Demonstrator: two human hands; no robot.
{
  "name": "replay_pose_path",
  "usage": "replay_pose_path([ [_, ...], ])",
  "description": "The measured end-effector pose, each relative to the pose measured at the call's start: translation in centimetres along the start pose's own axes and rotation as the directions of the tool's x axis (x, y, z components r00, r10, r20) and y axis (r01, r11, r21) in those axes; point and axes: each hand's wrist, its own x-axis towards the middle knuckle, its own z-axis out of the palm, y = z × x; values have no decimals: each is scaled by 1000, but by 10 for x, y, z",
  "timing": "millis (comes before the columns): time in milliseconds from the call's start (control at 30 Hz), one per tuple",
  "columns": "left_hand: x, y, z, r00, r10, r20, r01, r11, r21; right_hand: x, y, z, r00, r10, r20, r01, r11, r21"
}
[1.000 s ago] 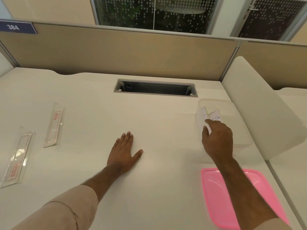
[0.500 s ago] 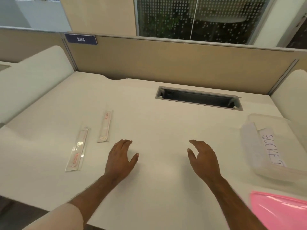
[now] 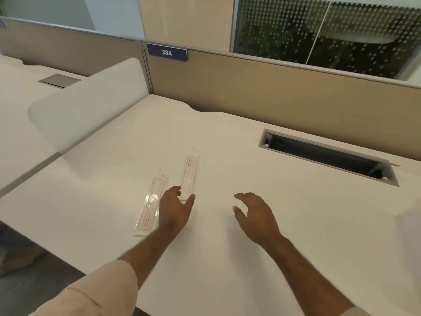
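At the far left I see the neighbouring desk with a closed grey flap set into it. A white rounded divider stands between that desk and my desk.

Two long clear packets with red print lie flat on the desk, left of centre and nearly parallel, close together but apart. The left packet lies nearer the front edge, and my left forearm crosses just beside its right edge.

My left hand is low over the near end of the right packet. Its fingers are loosely curved and its thumb is held apart. The packet's tip shows in the gap between thumb and forefinger. I cannot tell whether any finger touches it. The rest of that packet runs away from the hand toward the beige partition, where a blue plate reads 384.

Bare desk top separates the two hands. My right hand hovers palm down, its fingers relaxed and slightly spread, gripping nothing. Further right and farther back, an open cable slot is cut into the desk, well apart from both packets.
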Motion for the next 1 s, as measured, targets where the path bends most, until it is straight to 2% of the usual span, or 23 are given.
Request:
replay_pose_path([
  [167, 18, 4, 10, 999, -32, 25, 33, 998, -47, 27, -10, 13, 996, -25, 84, 27, 999, -33],
  [300, 26, 7, 11, 1000, -13, -14, 12, 996, -87, 46, -14, 14, 997, -43, 69, 46, 997, -54],
  [667, 42, 7, -3, 952, 297, 68, -291, 953, -83, 65, -9, -20, 989, -109, -95, 84, 969, -234],
  [867, 26, 21, -13, 886, 449, 114, -440, 893, -97, 48, 4, -48, 968, -130, -215, 69, 960, -271],
  [1000, 8, 35, -17, 839, 525, 143, -521, 851, -64, 21, 20, -64, 967, -107, -230, 45, 964, -261],
])
